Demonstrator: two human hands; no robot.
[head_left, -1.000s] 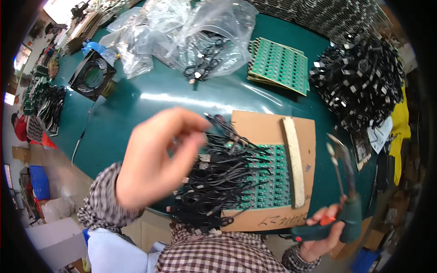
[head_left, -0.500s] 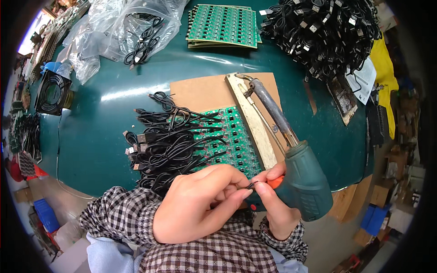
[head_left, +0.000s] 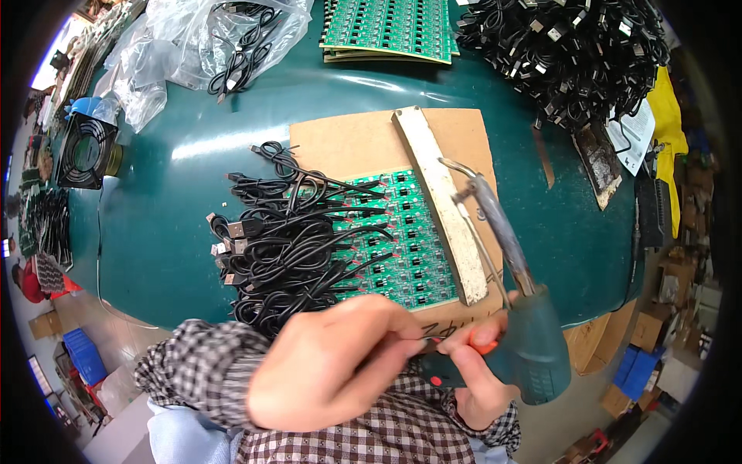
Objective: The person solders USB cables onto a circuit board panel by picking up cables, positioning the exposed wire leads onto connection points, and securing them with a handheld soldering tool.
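My left hand [head_left: 328, 367], blurred by motion, pinches a thin dark cable end [head_left: 430, 339] just in front of the circuit board panel. A bit of red shows where this cable meets my right fingertips. My right hand [head_left: 479, 379] grips a green soldering gun [head_left: 537, 348] with an orange trigger, its thumb and finger also at the cable end. The gun's metal tube points away, its bent tip beside a whitish bar [head_left: 442, 209]. That bar lies along the right edge of the green circuit board panel [head_left: 417, 247]. Bundled black USB cables [head_left: 282, 247] join the panel from the left.
Cardboard [head_left: 332, 139] lies under the panel. Behind stand a stack of green circuit boards [head_left: 386, 29], a plastic bag [head_left: 185, 54] with cables and a large heap of black cables [head_left: 564, 54]. A small fan [head_left: 85, 151] sits left; a dark, stained block [head_left: 597, 166] lies right.
The soldering gun has moved slightly down and right, its tip leaving the bar's far end. Both hands are a little lower, and red now shows at the cable end. The whole view has shifted.
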